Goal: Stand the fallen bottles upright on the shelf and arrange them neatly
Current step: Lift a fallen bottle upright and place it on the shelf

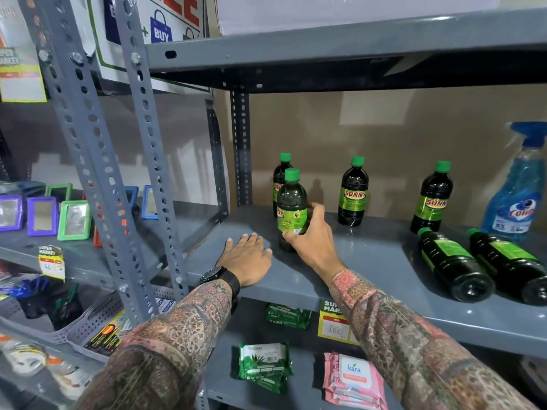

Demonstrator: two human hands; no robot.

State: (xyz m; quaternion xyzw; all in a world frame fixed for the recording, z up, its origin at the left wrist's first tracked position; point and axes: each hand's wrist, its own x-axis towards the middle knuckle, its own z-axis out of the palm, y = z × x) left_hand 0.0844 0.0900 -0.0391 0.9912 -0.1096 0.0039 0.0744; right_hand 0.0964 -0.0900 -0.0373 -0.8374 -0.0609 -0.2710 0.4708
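Grey steel shelving fills the view, and the middle shelf [340,279] carries the bottles in front of a brown board backing. Six dark bottles with green caps are on it. Four stand upright: a rear bottle [281,180] at the left, a front bottle [291,202] just before it and partly covering it, a middle bottle [353,192] further right, and another upright bottle [432,198] near the right end. Two fallen bottles lie on their sides at the right, caps pointing back toward the wall: the nearer fallen bottle [454,264] and the far fallen bottle [509,266], side by side and close together. A blue spray bottle [516,193] stands behind them at the right edge.

The right hand [310,236] is wrapped around the lower part of the front bottle, thumb on the near side and fingers curled behind it; the bottle stands on the shelf. The left hand [247,258] lies flat and spread on the bare shelf to the left of that bottle, palm down, holding nothing. A black wristwatch [220,278] sits on the left wrist, and both arms wear patterned sleeves.

On the neighbouring shelf to the left stand small framed mirrors [44,216]. Below, packs of wipes [353,380] lie on the lower shelf, and a yellow price tag [333,324] hangs on the shelf edge.
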